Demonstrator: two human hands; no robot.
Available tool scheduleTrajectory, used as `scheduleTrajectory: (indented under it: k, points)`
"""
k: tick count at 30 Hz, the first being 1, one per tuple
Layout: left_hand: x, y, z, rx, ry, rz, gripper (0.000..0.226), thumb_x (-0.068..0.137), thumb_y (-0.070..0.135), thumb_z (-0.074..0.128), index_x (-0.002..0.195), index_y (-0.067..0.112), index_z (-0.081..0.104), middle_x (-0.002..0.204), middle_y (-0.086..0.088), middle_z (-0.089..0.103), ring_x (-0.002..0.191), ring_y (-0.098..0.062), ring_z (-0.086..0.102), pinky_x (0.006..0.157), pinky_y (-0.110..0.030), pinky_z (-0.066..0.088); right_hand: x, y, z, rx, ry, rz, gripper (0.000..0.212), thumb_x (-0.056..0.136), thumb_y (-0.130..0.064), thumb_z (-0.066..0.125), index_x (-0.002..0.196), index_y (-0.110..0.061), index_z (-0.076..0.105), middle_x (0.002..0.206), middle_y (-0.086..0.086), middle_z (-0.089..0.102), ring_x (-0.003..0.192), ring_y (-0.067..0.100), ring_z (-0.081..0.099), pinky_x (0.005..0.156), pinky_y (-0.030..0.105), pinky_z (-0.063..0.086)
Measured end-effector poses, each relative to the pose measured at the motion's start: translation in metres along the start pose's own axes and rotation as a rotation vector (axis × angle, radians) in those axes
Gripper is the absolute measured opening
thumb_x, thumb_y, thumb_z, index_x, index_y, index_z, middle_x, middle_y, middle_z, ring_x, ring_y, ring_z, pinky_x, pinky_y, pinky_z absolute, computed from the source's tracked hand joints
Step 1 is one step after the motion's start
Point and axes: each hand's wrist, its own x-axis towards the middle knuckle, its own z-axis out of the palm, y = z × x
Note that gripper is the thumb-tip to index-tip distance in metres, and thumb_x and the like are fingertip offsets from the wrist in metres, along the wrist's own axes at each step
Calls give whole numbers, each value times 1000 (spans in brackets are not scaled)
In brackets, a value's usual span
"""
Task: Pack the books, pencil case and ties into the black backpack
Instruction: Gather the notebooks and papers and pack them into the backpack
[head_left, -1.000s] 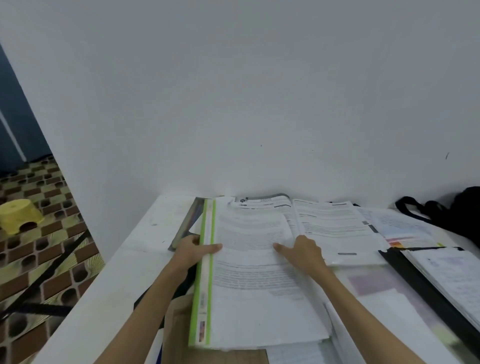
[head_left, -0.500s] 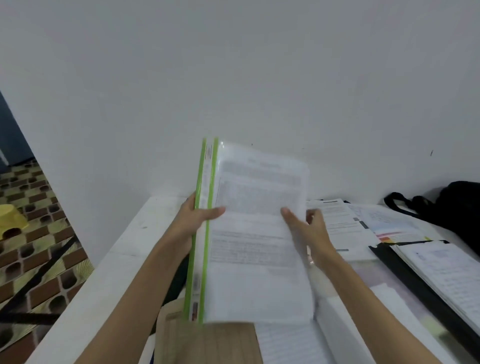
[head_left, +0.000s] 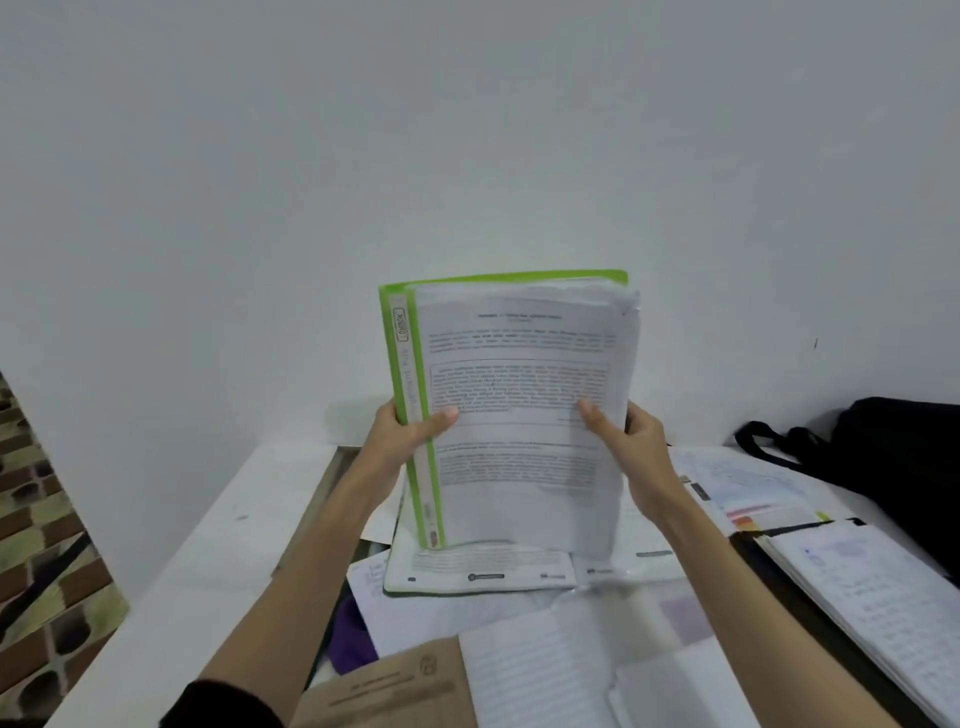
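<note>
Holding green folder (head_left: 511, 415) w/ papers, both hands upright.

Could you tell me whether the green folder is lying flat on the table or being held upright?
Upright. The left hand and right hand grip the green folder by its side edges, its lower edge at the papers below.

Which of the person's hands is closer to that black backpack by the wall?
Right. The right hand grips the green folder's loose-page edge, on the side toward the black backpack; the left hand grips the spine, farther away.
</note>
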Motion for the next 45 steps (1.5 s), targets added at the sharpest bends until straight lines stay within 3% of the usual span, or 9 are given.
scheduleTrajectory:
  k: [8, 14, 20, 24, 28, 32, 38, 41, 45]
  points:
    - [-1, -40, 8, -25, 56, -17, 82, 42, 65, 83, 116, 39, 57, 119, 13, 65, 112, -8, 60, 96, -33, 46, 5, 18, 7, 14, -72, 79, 26, 76, -28, 73, 102, -25, 67, 94, -12, 74, 90, 2, 68, 69, 12, 52]
    - [-10, -51, 12, 41, 58, -65, 60, 45, 53, 88, 97, 35, 64, 96, 15, 72, 96, -3, 66, 89, -31, 52, 2, 28, -6, -131, -140, 88, 32, 70, -20, 81, 98, -27, 69, 94, -11, 74, 90, 3, 69, 70, 14, 53]
    - [-20, -14, 42, 78, 254, 66, 28, 68, 20, 83, 81, 26, 59, 81, 12, 64, 76, 4, 59, 59, -7, 42, 3, -3, -11, -143, -31, 58, 25, 69, -17, 83, 87, -20, 68, 83, -10, 72, 78, 3, 69, 62, 13, 52]
    - [-24, 30, 66, 68, 176, 61, 29, 65, 23, 84, 78, 24, 58, 77, 11, 62, 73, 0, 58, 71, -18, 45, -2, -56, -44, -45, -121, 83, 18, 76, -11, 77, 89, -21, 69, 89, -2, 74, 86, 14, 71, 71, 22, 56]
    - [-30, 49, 118, -11, -96, -53, 54, 51, 33, 84, 99, 16, 68, 92, -1, 74, 89, -17, 70, 85, -33, 53, -29, -80, -125, 130, -293, 287, 51, 64, -27, 82, 111, -14, 67, 113, 10, 69, 102, 26, 67, 83, 35, 56]
    - [-34, 42, 201, -24, -301, -212, 67, 44, 38, 90, 102, 12, 71, 97, -6, 74, 92, -23, 70, 92, -40, 52, -60, -84, -207, 133, -190, 297, 50, 72, -8, 67, 121, -12, 60, 118, 13, 66, 108, 32, 64, 88, 43, 54]
    - [-39, 14, 366, -336, -528, -430, 43, 89, 49, 50, 108, 15, 69, 104, -9, 72, 87, -23, 69, 80, -36, 53, -88, -81, -363, 221, -19, 264, 84, 52, -8, 87, 129, -4, 54, 128, 23, 57, 114, 43, 57, 87, 50, 53]
    - [-35, -13, 443, -492, -473, -534, 39, 100, 39, 36, 101, 11, 64, 94, -9, 69, 78, -23, 64, 68, -33, 50, -100, -78, -445, 300, 85, 252, 71, 65, 1, 73, 132, -6, 51, 128, 21, 58, 115, 42, 56, 90, 53, 51]
    - [-45, -62, 518, 8, -409, -348, 15, 98, 6, 46, 94, 6, 61, 74, -7, 68, 54, -13, 64, 52, -27, 52, -108, -77, -530, 356, 204, 244, 58, 77, 4, 56, 134, -10, 50, 129, 16, 59, 115, 38, 58, 88, 49, 52]
